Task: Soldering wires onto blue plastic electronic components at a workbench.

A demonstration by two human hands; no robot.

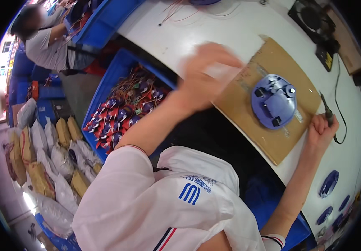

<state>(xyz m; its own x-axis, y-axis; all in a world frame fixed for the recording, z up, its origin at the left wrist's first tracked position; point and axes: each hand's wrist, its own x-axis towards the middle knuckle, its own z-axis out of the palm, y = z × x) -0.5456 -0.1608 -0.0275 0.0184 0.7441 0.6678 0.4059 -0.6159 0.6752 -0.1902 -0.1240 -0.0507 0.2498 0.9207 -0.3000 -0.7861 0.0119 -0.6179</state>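
Observation:
On a brown cardboard sheet lies a blue rounded plastic housing, its hollow side up, with several small black parts and a round pale fitting inside. My right hand, at the right edge of the cardboard, is closed around the handle of a soldering iron. The iron's tip points away from me, off the housing. My left hand is in the air over the near table edge, left of the housing and apart from it. Motion smears its fingers, so whether it holds anything is unclear.
At my left a blue bin holds red, white and blue parts with wires. Another blue bin stands farther off, near a seated person. A black fan is at the back right. Blue shells lie at the right; sacks at far left.

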